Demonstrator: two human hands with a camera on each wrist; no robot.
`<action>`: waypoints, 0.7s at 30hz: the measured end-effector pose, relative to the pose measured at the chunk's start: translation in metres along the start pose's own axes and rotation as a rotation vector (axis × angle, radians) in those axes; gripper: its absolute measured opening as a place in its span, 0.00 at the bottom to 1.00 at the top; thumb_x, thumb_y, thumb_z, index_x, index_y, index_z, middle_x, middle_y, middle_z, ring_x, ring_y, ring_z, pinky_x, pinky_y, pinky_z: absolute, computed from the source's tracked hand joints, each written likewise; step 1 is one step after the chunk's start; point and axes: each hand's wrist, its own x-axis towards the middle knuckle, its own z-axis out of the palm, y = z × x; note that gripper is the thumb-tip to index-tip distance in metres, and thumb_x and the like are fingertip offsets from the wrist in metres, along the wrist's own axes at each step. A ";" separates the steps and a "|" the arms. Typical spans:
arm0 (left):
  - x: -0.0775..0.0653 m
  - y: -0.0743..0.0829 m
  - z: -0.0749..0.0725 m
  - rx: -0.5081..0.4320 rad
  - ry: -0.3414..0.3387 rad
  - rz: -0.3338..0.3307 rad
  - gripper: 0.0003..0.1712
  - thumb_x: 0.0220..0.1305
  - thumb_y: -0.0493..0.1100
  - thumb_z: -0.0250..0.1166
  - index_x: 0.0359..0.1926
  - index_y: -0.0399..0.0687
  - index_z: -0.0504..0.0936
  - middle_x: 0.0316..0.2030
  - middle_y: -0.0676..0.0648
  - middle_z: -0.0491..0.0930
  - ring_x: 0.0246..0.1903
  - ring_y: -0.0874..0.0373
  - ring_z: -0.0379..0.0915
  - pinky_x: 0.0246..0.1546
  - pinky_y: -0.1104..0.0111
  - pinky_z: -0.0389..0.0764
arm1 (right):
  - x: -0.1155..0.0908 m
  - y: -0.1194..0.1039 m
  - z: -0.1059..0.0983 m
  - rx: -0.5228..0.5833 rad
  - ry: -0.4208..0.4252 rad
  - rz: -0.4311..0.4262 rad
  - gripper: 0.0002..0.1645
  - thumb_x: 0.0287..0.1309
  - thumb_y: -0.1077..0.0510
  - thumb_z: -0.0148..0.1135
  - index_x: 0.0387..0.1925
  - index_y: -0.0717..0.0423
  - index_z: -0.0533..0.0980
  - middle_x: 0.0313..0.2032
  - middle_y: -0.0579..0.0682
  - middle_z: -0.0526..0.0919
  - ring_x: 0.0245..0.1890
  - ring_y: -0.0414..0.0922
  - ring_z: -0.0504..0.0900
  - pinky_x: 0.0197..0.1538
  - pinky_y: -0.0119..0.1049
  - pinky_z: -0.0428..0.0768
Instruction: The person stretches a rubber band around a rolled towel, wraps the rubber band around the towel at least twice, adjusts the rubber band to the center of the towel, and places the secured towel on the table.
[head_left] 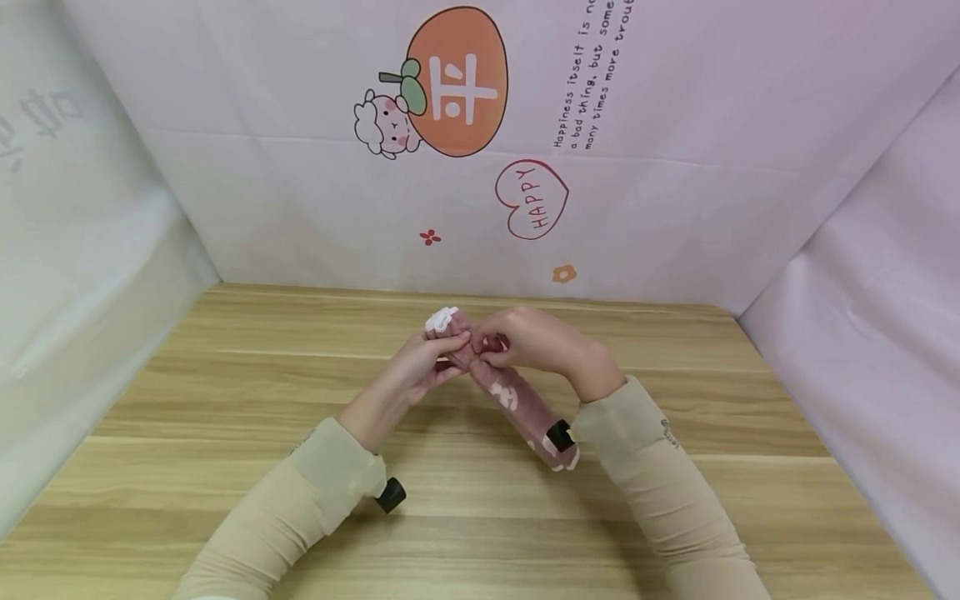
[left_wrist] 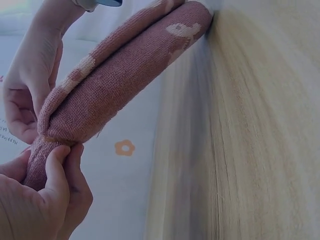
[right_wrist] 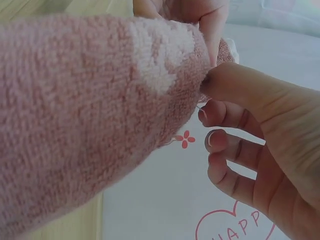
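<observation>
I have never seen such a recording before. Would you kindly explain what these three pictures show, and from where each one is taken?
There is no machine here: the hands are a person's own bare hands. The head picture comes from a camera worn on the head, looking forward and down. The other two come from cameras worn on the left and right wrists, so the work looks tilted and close.

The surface is a wood-grain tabletop, with a white printed backdrop behind it. The left hand grips a rolled pink towel with white patches, just beside a narrow tan band where the roll is squeezed thin. The right hand has its fingertips at that same spot; whether they pinch anything is hard to tell.
</observation>
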 end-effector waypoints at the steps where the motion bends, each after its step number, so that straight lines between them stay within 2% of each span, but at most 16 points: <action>1: 0.000 0.000 0.000 0.001 0.001 0.003 0.03 0.75 0.35 0.60 0.40 0.42 0.78 0.29 0.49 0.79 0.28 0.60 0.76 0.31 0.75 0.84 | 0.000 0.000 0.000 0.004 -0.009 0.002 0.13 0.56 0.72 0.66 0.29 0.50 0.80 0.24 0.40 0.74 0.27 0.38 0.71 0.31 0.32 0.72; 5: -0.001 0.000 0.001 -0.001 0.002 0.003 0.04 0.75 0.36 0.61 0.38 0.42 0.79 0.28 0.49 0.79 0.27 0.60 0.76 0.30 0.76 0.83 | 0.003 -0.001 -0.001 0.046 -0.066 0.031 0.14 0.52 0.71 0.63 0.28 0.47 0.78 0.22 0.40 0.70 0.25 0.37 0.69 0.29 0.31 0.69; 10: -0.001 0.001 0.002 -0.006 0.008 -0.005 0.05 0.74 0.36 0.62 0.37 0.42 0.79 0.26 0.49 0.80 0.24 0.60 0.76 0.28 0.76 0.83 | 0.003 -0.001 -0.002 0.108 -0.122 0.086 0.11 0.50 0.70 0.63 0.27 0.50 0.75 0.20 0.41 0.67 0.23 0.37 0.66 0.27 0.30 0.64; 21: -0.001 0.006 0.002 0.011 -0.015 0.003 0.01 0.75 0.35 0.59 0.43 0.41 0.77 0.30 0.50 0.79 0.27 0.62 0.77 0.31 0.74 0.84 | -0.005 -0.001 -0.003 0.046 -0.096 0.073 0.09 0.48 0.64 0.64 0.25 0.48 0.72 0.18 0.39 0.68 0.20 0.36 0.65 0.24 0.30 0.64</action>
